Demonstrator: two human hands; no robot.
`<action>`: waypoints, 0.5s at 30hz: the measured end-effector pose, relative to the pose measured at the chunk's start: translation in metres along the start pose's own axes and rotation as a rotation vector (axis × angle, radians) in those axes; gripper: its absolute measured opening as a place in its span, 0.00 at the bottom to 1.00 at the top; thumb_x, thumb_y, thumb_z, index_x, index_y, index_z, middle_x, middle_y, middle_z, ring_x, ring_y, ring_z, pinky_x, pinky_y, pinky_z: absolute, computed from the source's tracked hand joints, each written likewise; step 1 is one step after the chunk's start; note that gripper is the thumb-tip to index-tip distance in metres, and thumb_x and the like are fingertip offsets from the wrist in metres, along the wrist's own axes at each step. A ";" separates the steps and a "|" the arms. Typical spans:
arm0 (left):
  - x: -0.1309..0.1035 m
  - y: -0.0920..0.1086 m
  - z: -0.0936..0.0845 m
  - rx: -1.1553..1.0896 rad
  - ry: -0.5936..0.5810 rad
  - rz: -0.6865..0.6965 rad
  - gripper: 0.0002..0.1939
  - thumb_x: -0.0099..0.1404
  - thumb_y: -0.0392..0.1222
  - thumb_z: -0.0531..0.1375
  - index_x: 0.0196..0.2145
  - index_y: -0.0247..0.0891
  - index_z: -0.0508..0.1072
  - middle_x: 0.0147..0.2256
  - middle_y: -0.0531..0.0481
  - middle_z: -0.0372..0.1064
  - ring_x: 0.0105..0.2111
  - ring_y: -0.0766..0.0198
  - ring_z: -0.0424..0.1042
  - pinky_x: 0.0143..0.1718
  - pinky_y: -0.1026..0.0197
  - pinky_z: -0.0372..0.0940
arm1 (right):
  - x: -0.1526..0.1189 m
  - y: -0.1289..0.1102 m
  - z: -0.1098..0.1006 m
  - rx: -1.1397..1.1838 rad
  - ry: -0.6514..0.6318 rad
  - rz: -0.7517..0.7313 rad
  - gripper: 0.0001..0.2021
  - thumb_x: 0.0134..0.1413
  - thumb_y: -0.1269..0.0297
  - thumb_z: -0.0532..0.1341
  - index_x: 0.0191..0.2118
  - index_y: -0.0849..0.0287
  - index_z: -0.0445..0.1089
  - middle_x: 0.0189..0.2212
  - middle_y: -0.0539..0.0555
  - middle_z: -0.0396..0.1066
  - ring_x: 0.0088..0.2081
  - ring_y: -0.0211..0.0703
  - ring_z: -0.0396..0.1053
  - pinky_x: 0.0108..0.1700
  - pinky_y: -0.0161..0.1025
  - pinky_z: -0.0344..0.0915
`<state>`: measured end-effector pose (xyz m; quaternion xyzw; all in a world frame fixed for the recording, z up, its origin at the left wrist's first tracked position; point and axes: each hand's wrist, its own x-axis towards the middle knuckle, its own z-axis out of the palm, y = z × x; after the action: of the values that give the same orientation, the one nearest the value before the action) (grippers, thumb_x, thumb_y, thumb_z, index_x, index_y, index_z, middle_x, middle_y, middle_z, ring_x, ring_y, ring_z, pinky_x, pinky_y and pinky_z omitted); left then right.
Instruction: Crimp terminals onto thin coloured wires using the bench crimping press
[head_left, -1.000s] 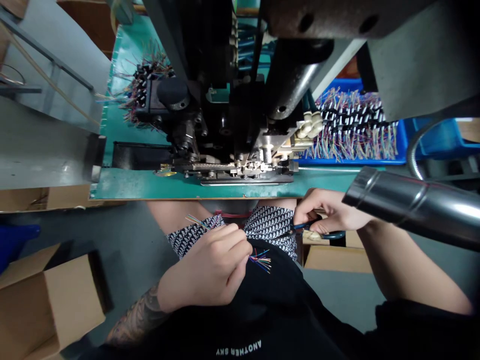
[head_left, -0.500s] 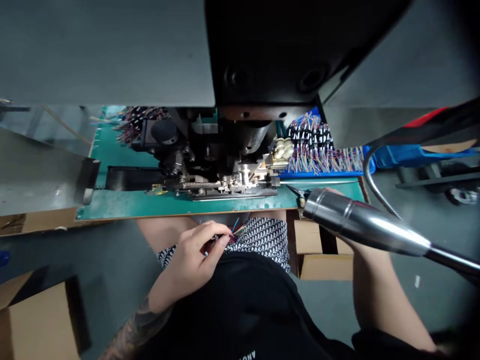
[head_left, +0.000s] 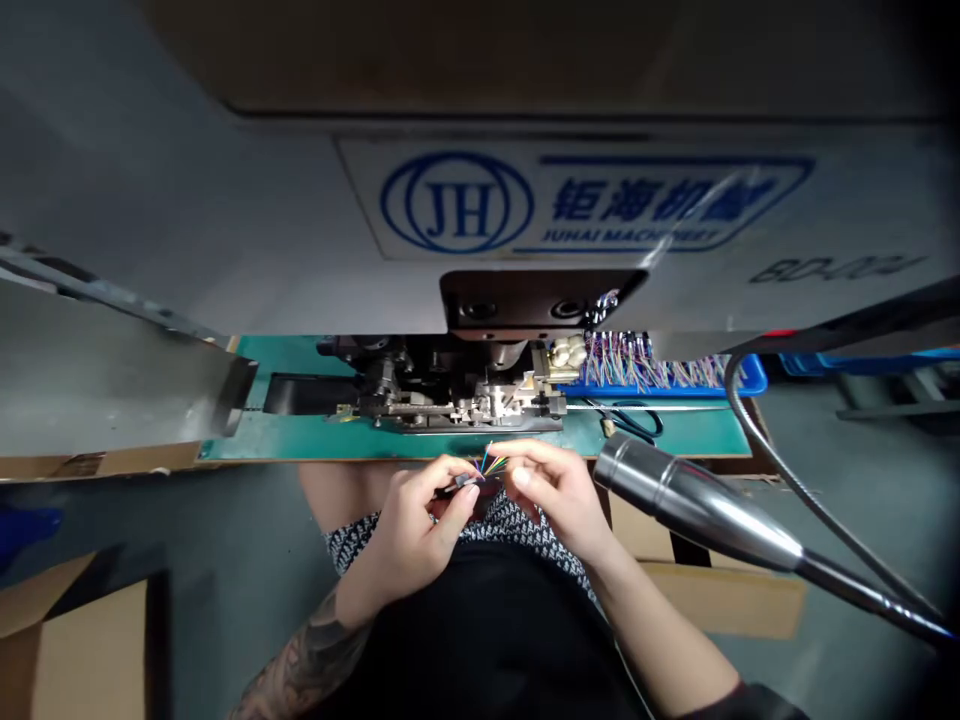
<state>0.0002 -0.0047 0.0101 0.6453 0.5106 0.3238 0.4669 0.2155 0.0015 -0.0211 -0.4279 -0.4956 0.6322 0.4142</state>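
Note:
My left hand pinches a small bundle of coloured wires above my lap, near the front edge of the green work surface. The wire ends fan out to the right from its fingertips. My right hand is just right of the bundle, its index finger reaching to the blue wire and its thumb bent beside it. Whether the right fingers grip a wire is too small to tell. Beyond both hands stands the metal mechanism of a machine.
A blue tray of wire bundles stands at the back right. Dark-handled scissors lie on the green surface. A metal lamp neck crosses in from the right. Cardboard boxes are on the floor. The machine housing hangs overhead.
My right hand has come from behind the lamp at the right to the wires. My left hand still holds the bundle. The view has shifted, showing more of the machine housing.

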 end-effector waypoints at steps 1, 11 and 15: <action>0.001 0.000 0.000 -0.017 -0.022 -0.003 0.07 0.76 0.40 0.60 0.42 0.37 0.78 0.29 0.51 0.78 0.26 0.66 0.77 0.27 0.67 0.68 | 0.007 -0.002 0.004 0.127 -0.071 0.035 0.16 0.72 0.53 0.66 0.56 0.54 0.81 0.22 0.45 0.67 0.20 0.35 0.58 0.23 0.35 0.58; 0.006 -0.009 0.003 -0.129 -0.063 -0.070 0.13 0.78 0.44 0.58 0.38 0.35 0.77 0.22 0.52 0.73 0.23 0.66 0.71 0.27 0.64 0.64 | 0.022 0.002 0.012 0.328 -0.090 -0.026 0.15 0.68 0.54 0.68 0.52 0.58 0.83 0.26 0.49 0.74 0.20 0.35 0.64 0.22 0.33 0.60; 0.009 -0.007 0.003 -0.169 -0.028 -0.079 0.12 0.77 0.43 0.58 0.38 0.35 0.77 0.23 0.51 0.73 0.22 0.65 0.72 0.26 0.65 0.65 | 0.016 -0.004 0.014 0.201 -0.039 -0.015 0.14 0.66 0.56 0.70 0.51 0.57 0.81 0.28 0.49 0.73 0.23 0.36 0.66 0.25 0.33 0.64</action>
<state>0.0031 0.0036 0.0018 0.5876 0.4998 0.3381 0.5391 0.1976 0.0138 -0.0173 -0.3682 -0.4408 0.6837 0.4502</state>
